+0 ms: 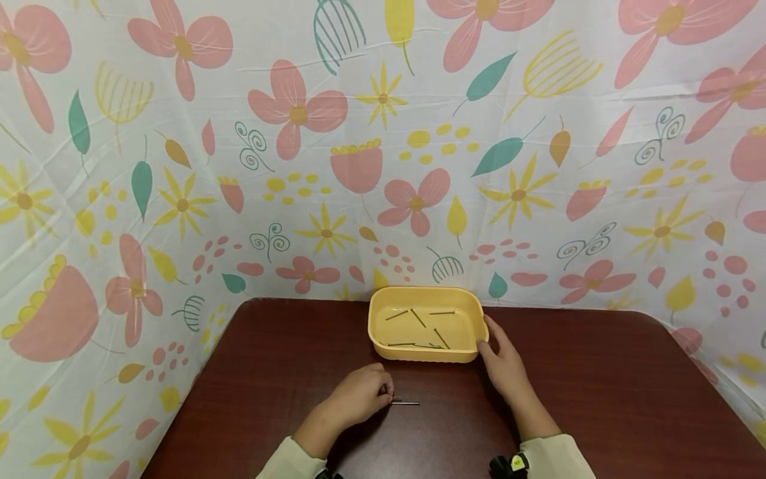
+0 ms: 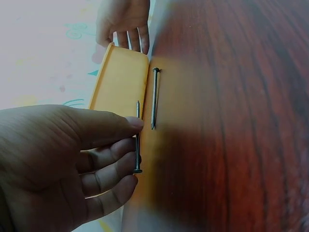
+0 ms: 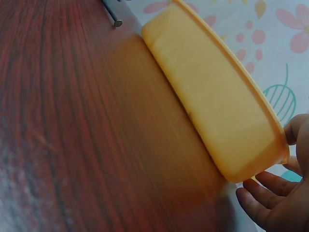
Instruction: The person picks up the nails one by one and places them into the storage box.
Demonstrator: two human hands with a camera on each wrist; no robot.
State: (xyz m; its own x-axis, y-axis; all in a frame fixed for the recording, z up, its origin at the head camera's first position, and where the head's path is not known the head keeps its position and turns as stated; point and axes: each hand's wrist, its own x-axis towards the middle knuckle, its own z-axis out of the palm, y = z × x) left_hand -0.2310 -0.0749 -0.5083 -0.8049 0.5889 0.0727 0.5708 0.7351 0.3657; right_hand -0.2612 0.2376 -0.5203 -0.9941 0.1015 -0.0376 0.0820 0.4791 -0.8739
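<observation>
My left hand (image 1: 359, 394) pinches a steel nail (image 2: 137, 157) between thumb and fingers, low over the table in front of the tray. A second nail (image 2: 154, 96) lies on the table beside it; in the head view this loose nail (image 1: 408, 403) sticks out past the fingertips. At the far side of the table stands a yellow plastic tray (image 1: 425, 356) with several nails (image 1: 417, 319) scattered on its bottom. My right hand (image 1: 505, 362) holds the tray's right end, thumb at the rim and fingers along the outer wall.
The dark red-brown wooden table (image 1: 269, 352) has rounded far corners. A white cloth (image 1: 227, 166) with flowers and leaves hangs behind it and along the left side, close to the tray's back.
</observation>
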